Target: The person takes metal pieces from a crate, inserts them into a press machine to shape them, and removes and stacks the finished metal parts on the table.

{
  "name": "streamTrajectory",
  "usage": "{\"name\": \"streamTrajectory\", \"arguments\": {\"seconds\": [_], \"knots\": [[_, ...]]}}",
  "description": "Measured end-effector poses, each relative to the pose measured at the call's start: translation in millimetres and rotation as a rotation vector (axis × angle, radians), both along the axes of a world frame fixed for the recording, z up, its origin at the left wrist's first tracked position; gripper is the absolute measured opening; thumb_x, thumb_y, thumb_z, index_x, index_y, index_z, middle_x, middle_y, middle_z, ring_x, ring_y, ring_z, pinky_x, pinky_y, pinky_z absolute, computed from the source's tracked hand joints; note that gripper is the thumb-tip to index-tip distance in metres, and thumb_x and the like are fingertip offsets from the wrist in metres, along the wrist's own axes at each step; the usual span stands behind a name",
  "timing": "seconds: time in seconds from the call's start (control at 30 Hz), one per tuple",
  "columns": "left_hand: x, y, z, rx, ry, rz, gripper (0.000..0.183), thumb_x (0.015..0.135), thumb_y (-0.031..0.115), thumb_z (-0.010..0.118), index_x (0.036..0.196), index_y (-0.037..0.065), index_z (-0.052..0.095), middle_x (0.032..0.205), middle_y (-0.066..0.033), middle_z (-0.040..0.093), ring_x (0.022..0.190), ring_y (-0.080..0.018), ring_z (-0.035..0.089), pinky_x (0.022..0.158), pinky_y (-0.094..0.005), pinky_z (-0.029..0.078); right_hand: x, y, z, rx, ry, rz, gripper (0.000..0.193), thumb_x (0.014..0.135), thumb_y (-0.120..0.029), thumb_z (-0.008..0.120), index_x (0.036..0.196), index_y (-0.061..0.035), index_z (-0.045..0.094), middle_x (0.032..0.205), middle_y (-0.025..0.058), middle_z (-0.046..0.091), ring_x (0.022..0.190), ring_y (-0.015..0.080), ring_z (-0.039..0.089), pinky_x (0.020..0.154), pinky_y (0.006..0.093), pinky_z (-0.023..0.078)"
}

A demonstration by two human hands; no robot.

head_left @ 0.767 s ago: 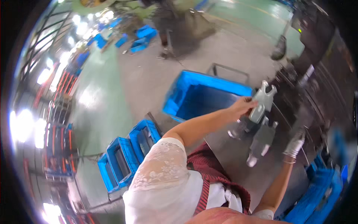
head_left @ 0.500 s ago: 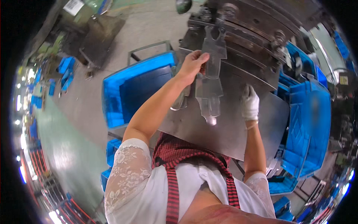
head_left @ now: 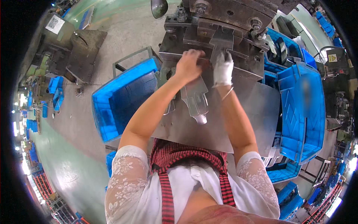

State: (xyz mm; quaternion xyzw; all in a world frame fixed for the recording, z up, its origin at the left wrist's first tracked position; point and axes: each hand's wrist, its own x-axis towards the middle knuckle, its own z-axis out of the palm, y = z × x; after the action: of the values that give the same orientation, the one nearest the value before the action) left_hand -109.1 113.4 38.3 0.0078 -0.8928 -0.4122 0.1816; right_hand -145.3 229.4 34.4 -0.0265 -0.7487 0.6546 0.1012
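Note:
A thin flat metal plate with a stepped outline lies in the press die, its near end reaching toward me. My right hand, in a white glove with darkened fingertips, has its fingers closed at that near end. My left hand, bare and smeared by motion, hovers left of it over the front edge of the die; its fingers do not show clearly. Below the left hand, more shaped metal plates lie on the steel table. Another plate shows partly behind my left forearm.
A blue bin stands left of the table, beside a metal frame. Blue crates sit along the table's right side, some holding metal parts. The heavy upper press block with large bolts overhangs the die.
My left hand has come off the plate it held and blurs near the die's front edge. My right hand has moved from the table up and left to the plate, which now lies farther into the die.

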Motion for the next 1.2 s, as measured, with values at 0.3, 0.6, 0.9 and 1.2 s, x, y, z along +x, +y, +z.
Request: {"name": "streamTrajectory", "arguments": {"seconds": [0.3, 0.6, 0.9, 1.2], "knots": [[51, -11, -21, -0.36, 0.033, -0.272, 0.04, 0.07, 0.025, 0.06, 0.106, 0.01, 0.05, 0.121, -0.0132, 0.038, 0.111, -0.0311, 0.035, 0.093, -0.0391, 0.028, -35, 2, 8, -0.282, -0.236, 0.211, 0.028, 0.081, -0.022, 0.05, 0.104, -0.0063, 0.048, 0.079, 0.003, 0.053, 0.06, 0.0096, 0.047, 0.044, 0.0201, 0.041], [123, -101, -22, -0.236, -0.844, 0.258, 0.048, 0.07, 0.046, 0.058, 0.086, 0.001, 0.056, 0.082, -0.0145, 0.058, 0.079, -0.0313, 0.055, 0.068, -0.0369, 0.042, -35, 0, 12, -0.326, -0.187, 0.213, 0.017, 0.083, -0.019, 0.048, 0.094, -0.0057, 0.051, 0.069, 0.002, 0.051, 0.049, 0.007, 0.044, 0.039, 0.0207, 0.039], [113, -91, 5, 0.902, -0.28, 0.329, 0.023, 0.083, 0.026, 0.049, 0.075, 0.005, 0.053, 0.063, -0.0002, 0.053, 0.056, -0.0103, 0.051, 0.047, -0.0239, 0.039, -30, 22, -14, 0.402, 0.144, 0.081, 0.037, 0.085, -0.026, 0.038, 0.095, 0.0081, 0.049, 0.082, 0.0263, 0.055, 0.076, 0.0375, 0.054, 0.067, 0.0397, 0.042], [28, -14, 22, 1.004, -0.239, 0.012, 0.022, 0.081, 0.027, 0.052, 0.079, 0.005, 0.049, 0.06, 0.0007, 0.049, 0.052, -0.0075, 0.048, 0.042, -0.0222, 0.037, 100, 53, 1, 0.913, 0.103, 0.303, 0.021, 0.078, -0.018, 0.051, 0.092, -0.0038, 0.048, 0.055, 0.0158, 0.054, 0.051, 0.035, 0.053, 0.048, 0.0416, 0.043]]}}
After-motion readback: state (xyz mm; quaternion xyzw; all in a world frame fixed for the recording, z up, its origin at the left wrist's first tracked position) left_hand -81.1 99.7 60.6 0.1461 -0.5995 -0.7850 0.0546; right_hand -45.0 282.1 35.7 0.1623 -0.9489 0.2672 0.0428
